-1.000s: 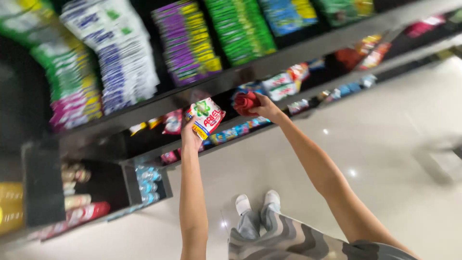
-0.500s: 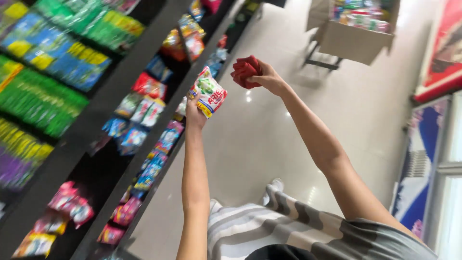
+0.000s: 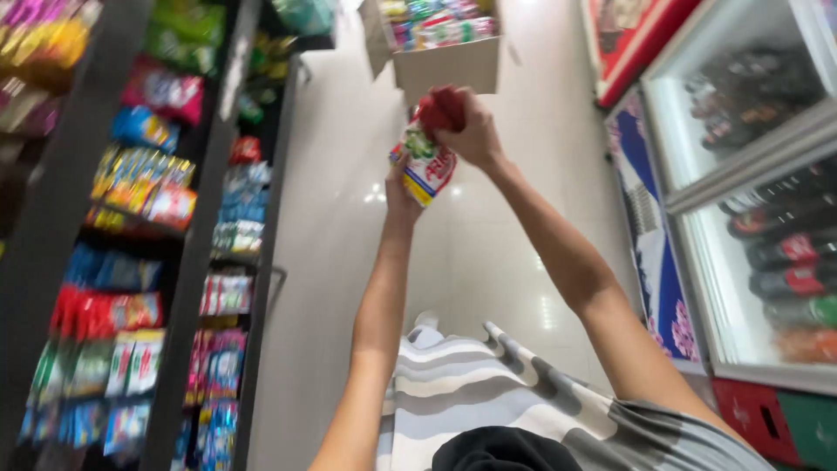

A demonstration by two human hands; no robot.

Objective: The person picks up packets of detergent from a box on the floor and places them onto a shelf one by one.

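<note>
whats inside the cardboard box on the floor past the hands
The cardboard box stands open on the floor beyond the left hand and right hand. Colourful packets fill its top. Its wall hides anything lower inside.

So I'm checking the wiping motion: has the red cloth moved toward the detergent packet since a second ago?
Yes. The right hand has brought the red cloth onto the top of the detergent packet, held in the left hand; earlier they were apart.

Stocked shelves [image 3: 131, 262], drinks fridge [image 3: 767, 218], cardboard box [image 3: 449, 65]
</note>
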